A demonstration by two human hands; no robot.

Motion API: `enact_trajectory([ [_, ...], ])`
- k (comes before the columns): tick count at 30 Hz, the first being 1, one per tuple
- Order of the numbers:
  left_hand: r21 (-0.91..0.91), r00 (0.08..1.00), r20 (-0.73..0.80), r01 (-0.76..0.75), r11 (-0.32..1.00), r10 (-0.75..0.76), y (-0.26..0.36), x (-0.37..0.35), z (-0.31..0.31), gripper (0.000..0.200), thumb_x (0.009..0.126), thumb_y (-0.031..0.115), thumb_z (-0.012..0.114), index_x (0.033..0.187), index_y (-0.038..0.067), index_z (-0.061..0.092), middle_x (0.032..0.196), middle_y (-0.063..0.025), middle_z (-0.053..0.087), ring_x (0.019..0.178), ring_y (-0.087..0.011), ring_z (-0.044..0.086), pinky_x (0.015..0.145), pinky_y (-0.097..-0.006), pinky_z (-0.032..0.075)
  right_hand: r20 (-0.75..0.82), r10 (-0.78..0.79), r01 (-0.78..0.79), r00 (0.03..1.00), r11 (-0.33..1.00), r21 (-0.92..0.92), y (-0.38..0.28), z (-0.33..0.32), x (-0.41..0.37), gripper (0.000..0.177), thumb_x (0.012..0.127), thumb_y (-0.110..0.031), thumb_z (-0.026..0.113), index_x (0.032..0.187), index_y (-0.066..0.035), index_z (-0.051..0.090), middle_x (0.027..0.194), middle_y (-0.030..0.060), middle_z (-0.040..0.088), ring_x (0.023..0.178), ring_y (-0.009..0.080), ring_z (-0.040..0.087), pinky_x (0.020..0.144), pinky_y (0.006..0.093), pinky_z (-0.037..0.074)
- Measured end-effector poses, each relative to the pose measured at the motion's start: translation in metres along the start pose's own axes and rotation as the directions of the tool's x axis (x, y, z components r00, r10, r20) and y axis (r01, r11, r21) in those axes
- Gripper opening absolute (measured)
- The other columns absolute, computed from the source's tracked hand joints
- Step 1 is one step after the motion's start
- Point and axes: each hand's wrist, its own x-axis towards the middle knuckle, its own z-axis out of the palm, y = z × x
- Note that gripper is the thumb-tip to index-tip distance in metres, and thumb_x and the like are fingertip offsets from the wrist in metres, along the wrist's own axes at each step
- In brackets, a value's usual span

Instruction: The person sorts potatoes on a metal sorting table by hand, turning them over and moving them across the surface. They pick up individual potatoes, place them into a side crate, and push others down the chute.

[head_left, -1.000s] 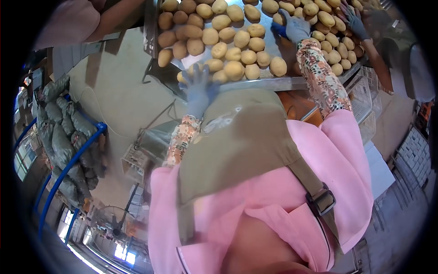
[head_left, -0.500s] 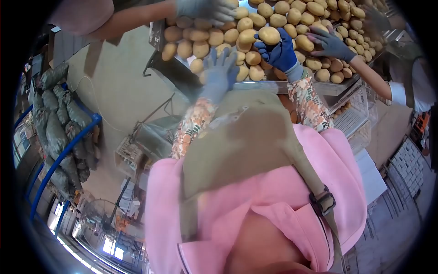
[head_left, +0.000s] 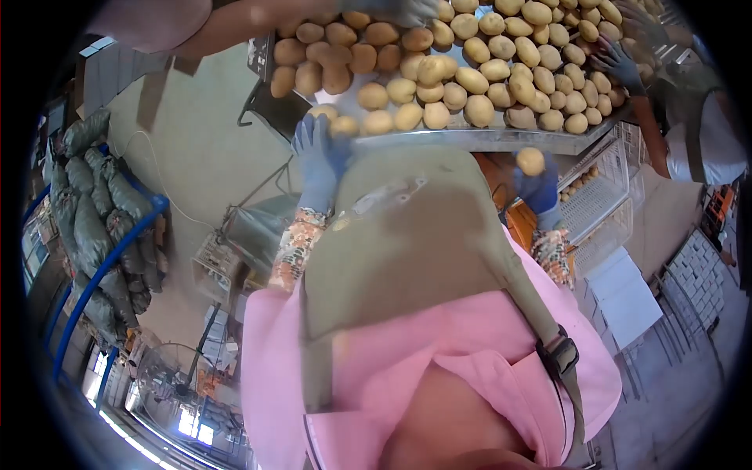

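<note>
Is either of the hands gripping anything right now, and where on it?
The right hand holds a potato, seemingly by its underside; blur hides the exact finger contacts. The left hand, fingers spread, shows nothing in its grip.

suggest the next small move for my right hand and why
Probably lower the right hand a little and ease its grip on the potato over a container below; which one, I can't tell. The potato is held out beyond the near edge of the metal table, and the plastic crate to its right has potatoes in it.
</note>
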Motion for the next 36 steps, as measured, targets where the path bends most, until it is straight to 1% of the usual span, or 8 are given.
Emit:
enact_trajectory([
  [4,0.006,0.985,-0.117,-0.128,0.992,0.128,0.029,0.039,0.001,0.050,0.085,0.030,0.063,0.129,0.010,0.051,0.136,-0.0194,0.045,0.125,-0.0397,0.040,0.104,-0.0487,0.031,-0.131,0.107,-0.028,0.986,0.866,0.499,0.033,-0.072,0.009,0.062,0.087,-0.058,0.050,0.123,-0.008,0.053,0.127,0.0122,0.054,0.111,0.0267,0.054,0.096,0.0411,0.044],
  [6,-0.006,0.989,0.080,-0.125,0.992,0.125,0.043,0.060,0.018,0.051,0.087,0.035,0.060,0.132,0.012,0.049,0.140,-0.0177,0.043,0.128,-0.0385,0.039,0.106,-0.0493,0.030,0.038,0.124,-0.058,0.992,0.162,0.985,0.047,-0.102,0.025,0.062,0.089,-0.056,0.049,0.133,-0.013,0.049,0.135,0.0130,0.050,0.120,0.0275,0.050,0.105,0.0450,0.037],
  [13,0.115,0.929,0.363,-0.120,0.986,0.070,0.063,0.044,0.019,0.063,0.084,0.056,0.052,0.139,0.025,0.046,0.152,-0.0111,0.030,0.135,-0.0445,0.028,0.103,-0.0677,0.018,0.347,0.065,-0.160,0.936,0.954,0.252,-0.032,0.079,0.055,0.043,0.093,-0.020,0.054,0.132,-0.003,0.046,0.133,0.0134,0.050,0.118,0.0267,0.052,0.099,0.0375,0.044],
  [17,0.159,0.982,0.184,-0.061,0.985,0.032,0.029,0.023,0.023,0.065,0.082,0.054,0.058,0.138,0.021,0.047,0.143,-0.0112,0.039,0.123,-0.0427,0.039,0.101,-0.0630,0.028,0.717,-0.417,0.802,0.559,0.490,-0.340,-0.041,0.186,0.066,0.036,0.088,-0.012,0.062,0.123,-0.007,0.058,0.100,0.0039,0.062,0.088,0.0128,0.058,0.079,0.0301,0.049],
  [22,0.029,0.957,0.268,0.105,0.994,-0.109,0.007,0.003,0.001,0.068,0.088,0.047,0.054,0.145,0.015,0.035,0.149,-0.0200,0.030,0.132,-0.0419,0.032,0.108,-0.0485,0.027,0.649,-0.027,0.246,0.761,0.937,-0.250,-0.121,0.253,0.109,0.033,0.089,-0.022,0.062,0.119,-0.008,0.061,0.093,0.0102,0.065,0.079,0.0200,0.062,0.073,0.0326,0.051],
  [26,0.150,0.994,-0.025,0.107,0.983,-0.104,-0.014,-0.001,0.015,0.068,0.087,0.039,0.059,0.142,0.007,0.036,0.143,-0.0249,0.036,0.131,-0.0447,0.033,0.109,-0.0506,0.027,0.693,-0.273,0.683,0.667,-0.146,-0.715,-0.066,0.289,0.139,0.054,0.091,-0.040,0.051,0.140,-0.020,0.043,0.139,0.0201,0.043,0.132,0.0440,0.035,0.109,0.0585,0.024],
  [34,-0.002,0.988,0.048,0.150,0.989,-0.149,0.009,0.113,0.015,0.066,0.086,0.053,0.052,0.143,0.021,0.039,0.148,-0.0239,0.031,0.134,-0.0469,0.030,0.111,-0.0518,0.026,0.900,-0.270,0.931,0.341,0.233,-0.282,-0.028,0.222,0.090,0.046,0.092,-0.026,0.051,0.137,-0.023,0.048,0.144,0.0153,0.040,0.133,0.0383,0.036,0.109,0.0558,0.024],
  [36,0.210,0.930,0.309,0.136,0.968,-0.198,0.024,0.114,0.026,0.066,0.085,0.058,0.050,0.144,0.031,0.036,0.152,-0.0202,0.024,0.136,-0.0510,0.022,0.109,-0.0640,0.017,0.731,0.069,0.238,0.678,0.921,-0.308,-0.043,0.200,0.093,0.043,0.091,-0.023,0.052,0.133,-0.021,0.051,0.138,0.0126,0.047,0.126,0.0339,0.046,0.105,0.0470,0.034],
])
